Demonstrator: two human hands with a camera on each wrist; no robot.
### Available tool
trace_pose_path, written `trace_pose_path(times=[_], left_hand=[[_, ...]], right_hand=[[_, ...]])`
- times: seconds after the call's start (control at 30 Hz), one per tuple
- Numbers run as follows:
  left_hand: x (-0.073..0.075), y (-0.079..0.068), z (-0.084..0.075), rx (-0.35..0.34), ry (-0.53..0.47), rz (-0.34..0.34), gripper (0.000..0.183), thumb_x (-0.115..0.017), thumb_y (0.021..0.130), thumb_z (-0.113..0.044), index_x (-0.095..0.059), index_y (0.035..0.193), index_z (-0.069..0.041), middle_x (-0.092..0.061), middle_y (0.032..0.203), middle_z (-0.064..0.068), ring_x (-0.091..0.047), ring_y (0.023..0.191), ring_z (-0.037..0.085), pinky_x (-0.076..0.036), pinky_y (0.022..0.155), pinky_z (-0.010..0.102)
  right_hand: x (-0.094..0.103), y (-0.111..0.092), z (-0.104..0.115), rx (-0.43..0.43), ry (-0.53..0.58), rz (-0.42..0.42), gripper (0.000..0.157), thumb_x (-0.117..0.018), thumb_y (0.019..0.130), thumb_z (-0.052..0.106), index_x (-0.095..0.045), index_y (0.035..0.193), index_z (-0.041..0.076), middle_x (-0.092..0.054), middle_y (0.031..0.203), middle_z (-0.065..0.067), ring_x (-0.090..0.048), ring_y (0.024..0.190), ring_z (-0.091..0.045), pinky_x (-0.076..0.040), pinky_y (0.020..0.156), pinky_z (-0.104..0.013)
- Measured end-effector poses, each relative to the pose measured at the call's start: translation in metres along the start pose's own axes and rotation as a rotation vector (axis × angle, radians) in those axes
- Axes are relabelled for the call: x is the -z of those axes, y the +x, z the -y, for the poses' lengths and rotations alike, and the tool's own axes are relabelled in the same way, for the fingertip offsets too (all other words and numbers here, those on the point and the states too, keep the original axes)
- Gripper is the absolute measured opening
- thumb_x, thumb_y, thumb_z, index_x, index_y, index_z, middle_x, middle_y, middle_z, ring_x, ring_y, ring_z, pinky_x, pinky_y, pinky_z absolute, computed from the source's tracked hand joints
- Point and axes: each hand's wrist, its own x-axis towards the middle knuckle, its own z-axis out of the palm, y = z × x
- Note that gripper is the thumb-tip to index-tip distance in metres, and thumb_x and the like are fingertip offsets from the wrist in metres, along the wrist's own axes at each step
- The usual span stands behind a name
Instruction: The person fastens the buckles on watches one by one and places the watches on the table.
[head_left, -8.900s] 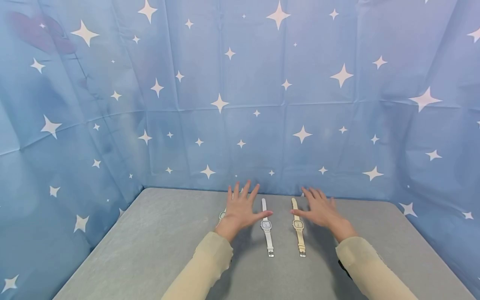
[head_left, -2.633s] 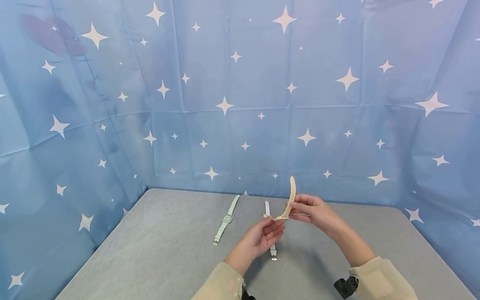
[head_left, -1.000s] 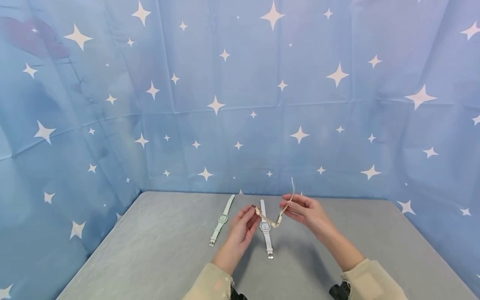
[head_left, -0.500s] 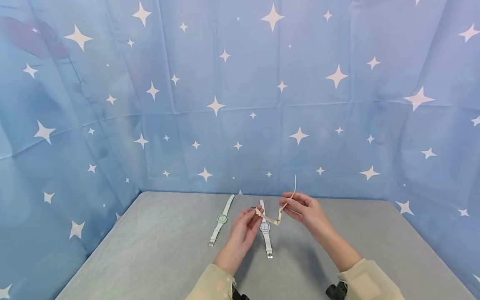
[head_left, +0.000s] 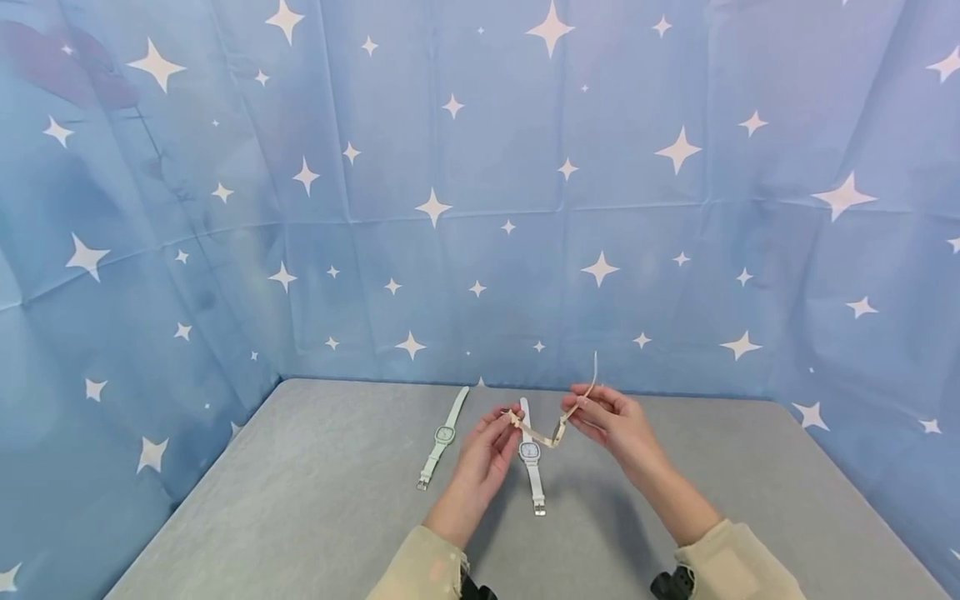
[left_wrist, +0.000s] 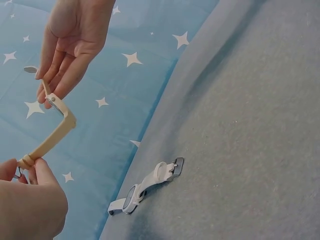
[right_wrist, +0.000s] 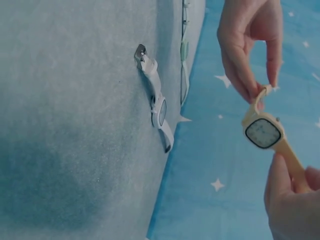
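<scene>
A cream-yellow wristwatch is held up above the table between both hands, its strap unfastened and bent at the case. My left hand pinches the buckle end of the strap. With thumb and fingers, my right hand grips the other strap half close to the case, and the strap's tip points upward. The square dial faces the right wrist view. Below and behind the left fingers lies a white wristwatch, flat on the table with its upper strap partly covered. Left of it rests a pale green wristwatch.
The grey table runs back to a blue curtain printed with white stars, which also closes off the left and right sides. Black wrist straps with devices sit at the sleeve cuffs.
Earlier both hands were spread over the table with the yellow watch lying flat; later they lifted it. The left hand shifted to the buckle end. Over the last second they barely moved.
</scene>
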Motion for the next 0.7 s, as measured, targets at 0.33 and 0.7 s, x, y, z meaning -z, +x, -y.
trace_pose_path(times=[0.33,0.7], left_hand=[[-0.0020,0.0006,-0.0036,-0.052,0.017,-0.017,0.014,-0.054,0.098,0.002,-0.060,0.100,-0.010,-0.074,0.098,0.000,-0.071,0.100,0.009,-0.055,0.089,0.019],[-0.0020,0.0001,-0.0090,-0.060,0.032,-0.047,0.014,-0.055,0.097,0.001,-0.062,0.104,-0.010,-0.074,0.099,0.000,-0.072,0.098,0.009,-0.056,0.089,0.019]], right_hand=[[-0.0027,-0.0022,0.0008,0.010,-0.141,-0.023,0.047,-0.053,0.104,0.019,-0.046,0.144,-0.004,-0.074,0.105,0.007,-0.069,0.099,0.000,-0.054,0.096,-0.027],[-0.0027,0.0003,-0.0037,0.152,-0.215,-0.035,0.045,-0.060,0.099,0.008,-0.050,0.141,-0.005,-0.074,0.109,-0.014,-0.071,0.094,-0.002,-0.058,0.087,-0.027]])
